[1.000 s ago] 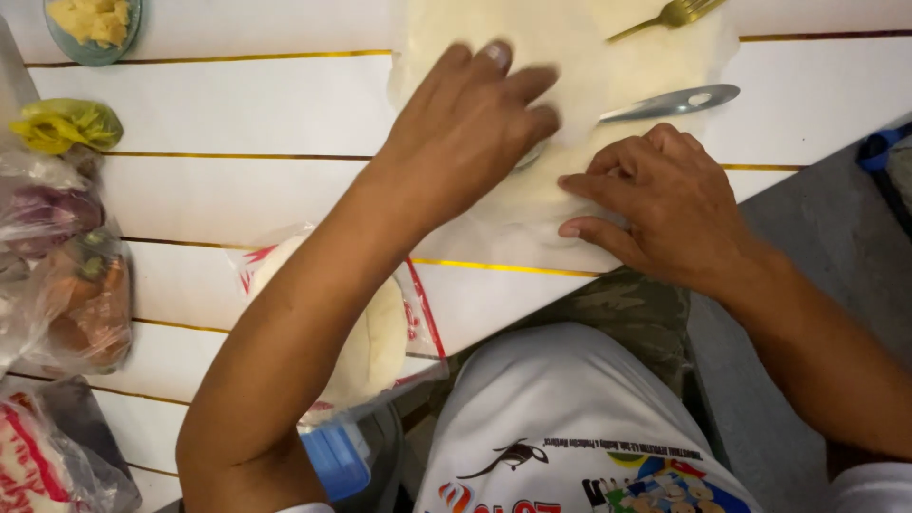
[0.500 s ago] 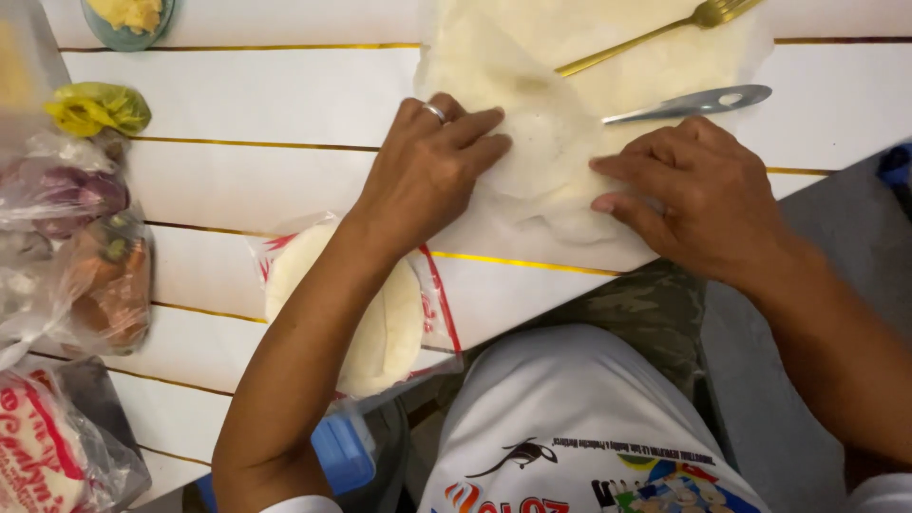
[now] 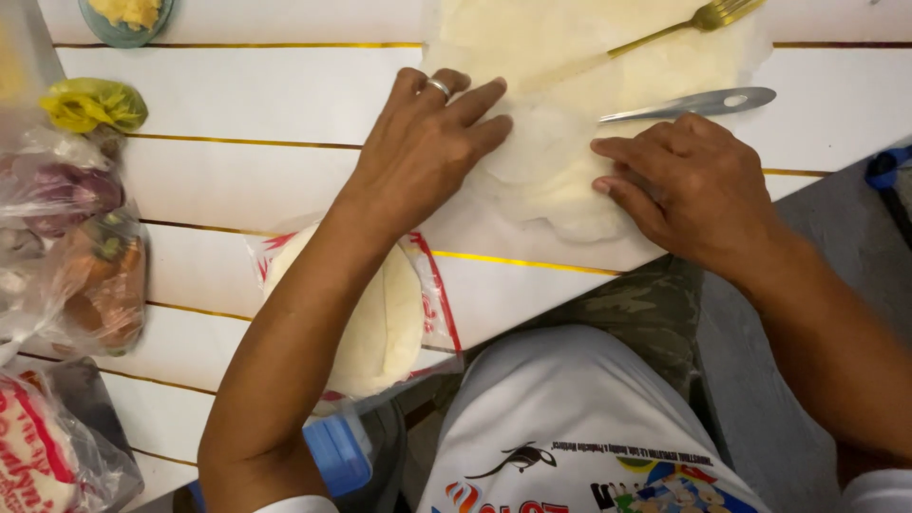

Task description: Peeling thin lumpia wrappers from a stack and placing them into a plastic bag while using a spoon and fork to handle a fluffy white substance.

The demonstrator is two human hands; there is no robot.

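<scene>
- Pale, thin round wrapper sheet (image 3: 560,180) lay flat on white-planked desk (image 3: 256,95), near the desk's front edge, overlapping a wider stack of similar sheets (image 3: 532,38) behind it.
- Left hand (image 3: 427,142), ringed, pressed palm-down on the sheet's left edge, fingers spread and flat, grasping nothing.
- Right hand (image 3: 689,185) rested on the sheet's right side, fingers curled down with tips touching the sheet; no clear pinch visible.
- Gold fork (image 3: 665,33) lay diagonally across the stack, tines toward the upper right.
- Steel knife blade (image 3: 689,104) lay just beyond the right hand, apart from the fork.
- Opened clear packet with red print (image 3: 380,313) held a stack of round wrappers, partly under the left forearm.
- Bagged vegetables (image 3: 76,256) sat at the desk's left edge, with a yellow-green bag (image 3: 90,103) behind them.
- Small blue-green bowl (image 3: 123,19) of yellow food stood at the upper left.
</scene>
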